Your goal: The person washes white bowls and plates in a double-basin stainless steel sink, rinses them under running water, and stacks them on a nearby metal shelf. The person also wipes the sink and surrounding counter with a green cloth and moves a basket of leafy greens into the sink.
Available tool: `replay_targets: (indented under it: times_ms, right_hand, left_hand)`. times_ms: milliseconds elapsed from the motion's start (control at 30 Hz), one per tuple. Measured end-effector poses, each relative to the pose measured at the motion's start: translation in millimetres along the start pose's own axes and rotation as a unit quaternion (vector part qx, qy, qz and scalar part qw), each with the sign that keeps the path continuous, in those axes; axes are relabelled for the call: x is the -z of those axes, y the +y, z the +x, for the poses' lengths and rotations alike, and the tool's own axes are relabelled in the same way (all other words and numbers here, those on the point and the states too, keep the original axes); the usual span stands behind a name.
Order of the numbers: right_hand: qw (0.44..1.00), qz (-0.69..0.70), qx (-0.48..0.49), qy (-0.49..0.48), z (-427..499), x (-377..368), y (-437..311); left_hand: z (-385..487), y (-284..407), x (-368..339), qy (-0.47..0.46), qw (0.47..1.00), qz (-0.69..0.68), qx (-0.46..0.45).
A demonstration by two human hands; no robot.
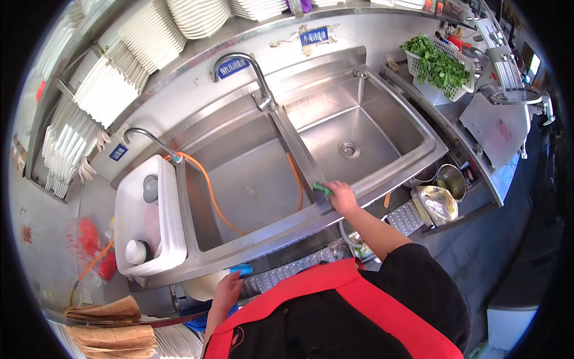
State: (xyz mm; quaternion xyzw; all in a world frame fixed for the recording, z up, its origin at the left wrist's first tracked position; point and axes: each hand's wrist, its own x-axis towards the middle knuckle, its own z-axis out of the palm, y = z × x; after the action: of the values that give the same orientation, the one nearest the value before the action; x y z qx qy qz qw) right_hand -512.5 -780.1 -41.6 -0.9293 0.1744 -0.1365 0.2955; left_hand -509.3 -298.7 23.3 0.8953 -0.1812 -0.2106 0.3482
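My right hand (343, 196) grips a green scouring pad (323, 189) against the front end of the divider (299, 143) between two stainless steel sink basins. The left basin (251, 179) has an orange hose (207, 177) running down into it. In the right basin (381, 130) a round drain strainer (349, 149) shows. Low in front of the sink's edge hangs my left hand (228, 287), close to a blue plastic piece (242, 269); whether the fingers hold it is unclear. A tall curved faucet (251, 67) rises behind the divider.
A white plastic tub (172, 242) with bowls stands left of the basins. Stacked white plates (152, 33) fill the shelf above. To the right are a basket of leafy greens (439, 65) and a metal slicer (497, 125). Below lies a perforated metal grate (291, 269).
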Motion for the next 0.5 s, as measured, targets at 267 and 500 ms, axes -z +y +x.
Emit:
replay_targets:
  times_ms: [267,500]
  right_hand:
    - [0.836,0.503,-0.115,-0.184,-1,-14,-117]
    - [0.821,0.504,-0.101,-0.249,-28,-6,-166]
  left_hand:
    - [76,131,-15,0.019,0.962,-0.270,-0.028]
    - [89,136,-26,0.037,0.862,-0.506,0.027]
